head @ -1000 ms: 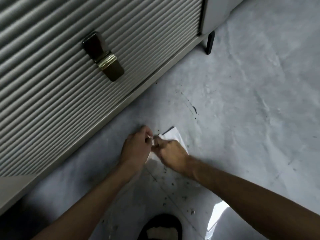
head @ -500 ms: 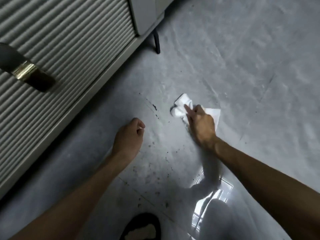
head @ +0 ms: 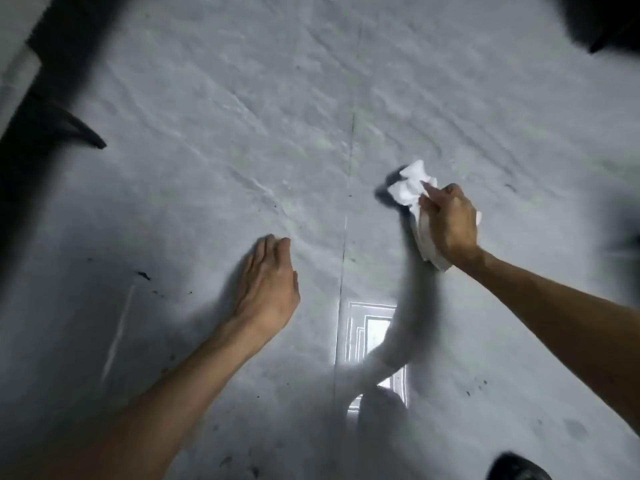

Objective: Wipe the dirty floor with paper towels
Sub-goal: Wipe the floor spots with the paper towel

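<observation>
The right hand point(head: 450, 223) grips a crumpled white paper towel point(head: 408, 185), fingers curled around it, and holds it down against the grey floor point(head: 242, 116) just right of a thin tile seam point(head: 346, 220). The left hand point(head: 268, 285) is left of that seam, well apart from the towel, its fingers straight and pressed together; whether it touches the floor I cannot tell. Dark specks point(head: 143, 275) dot the floor to its left.
</observation>
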`<action>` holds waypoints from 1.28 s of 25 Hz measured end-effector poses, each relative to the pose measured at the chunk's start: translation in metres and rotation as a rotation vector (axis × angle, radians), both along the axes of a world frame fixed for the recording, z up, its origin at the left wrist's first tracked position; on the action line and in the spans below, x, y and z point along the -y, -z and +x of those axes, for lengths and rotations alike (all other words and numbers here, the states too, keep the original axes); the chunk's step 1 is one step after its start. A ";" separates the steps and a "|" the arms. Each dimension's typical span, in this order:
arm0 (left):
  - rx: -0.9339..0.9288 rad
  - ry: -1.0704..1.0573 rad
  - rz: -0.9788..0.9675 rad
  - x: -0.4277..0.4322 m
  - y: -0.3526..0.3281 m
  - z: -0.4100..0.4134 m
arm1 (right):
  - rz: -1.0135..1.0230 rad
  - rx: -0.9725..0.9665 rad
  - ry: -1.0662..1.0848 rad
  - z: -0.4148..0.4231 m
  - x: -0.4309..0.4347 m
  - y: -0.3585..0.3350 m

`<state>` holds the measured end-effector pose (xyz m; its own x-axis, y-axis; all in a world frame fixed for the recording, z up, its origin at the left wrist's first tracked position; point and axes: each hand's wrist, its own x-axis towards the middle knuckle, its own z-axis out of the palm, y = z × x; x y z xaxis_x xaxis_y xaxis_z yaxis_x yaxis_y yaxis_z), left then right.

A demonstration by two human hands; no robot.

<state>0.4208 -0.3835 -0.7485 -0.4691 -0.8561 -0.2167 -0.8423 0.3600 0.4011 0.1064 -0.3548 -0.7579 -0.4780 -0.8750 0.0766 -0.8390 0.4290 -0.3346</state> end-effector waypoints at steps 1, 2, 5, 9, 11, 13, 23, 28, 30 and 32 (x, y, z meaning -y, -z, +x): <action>0.119 0.051 0.016 -0.002 0.007 -0.008 | 0.010 -0.014 0.113 -0.015 0.004 0.010; 0.240 0.084 0.040 -0.004 0.011 -0.014 | 0.026 -0.044 0.148 -0.013 0.008 0.018; 0.397 0.153 0.051 -0.001 0.016 -0.024 | 0.025 -0.121 -0.052 0.037 -0.006 0.040; 0.401 0.188 0.074 0.000 0.010 -0.018 | 0.231 0.101 -0.856 0.142 -0.102 0.014; 0.380 0.177 0.067 0.000 0.008 -0.018 | 0.241 0.175 -0.958 0.129 -0.118 -0.006; 0.366 0.166 0.078 -0.002 0.008 -0.021 | 0.213 0.035 -0.705 0.093 -0.085 -0.017; 0.475 0.086 0.166 -0.003 -0.009 -0.022 | 0.247 0.071 -0.790 0.148 -0.123 0.025; 0.248 0.182 0.114 -0.106 -0.025 -0.079 | 0.181 0.253 -0.473 0.080 -0.213 -0.026; 0.163 0.251 0.149 -0.162 -0.022 -0.121 | 0.085 0.176 0.021 -0.013 -0.254 -0.032; 0.147 0.289 0.165 -0.205 -0.019 -0.154 | 0.092 0.112 0.425 -0.100 -0.307 -0.023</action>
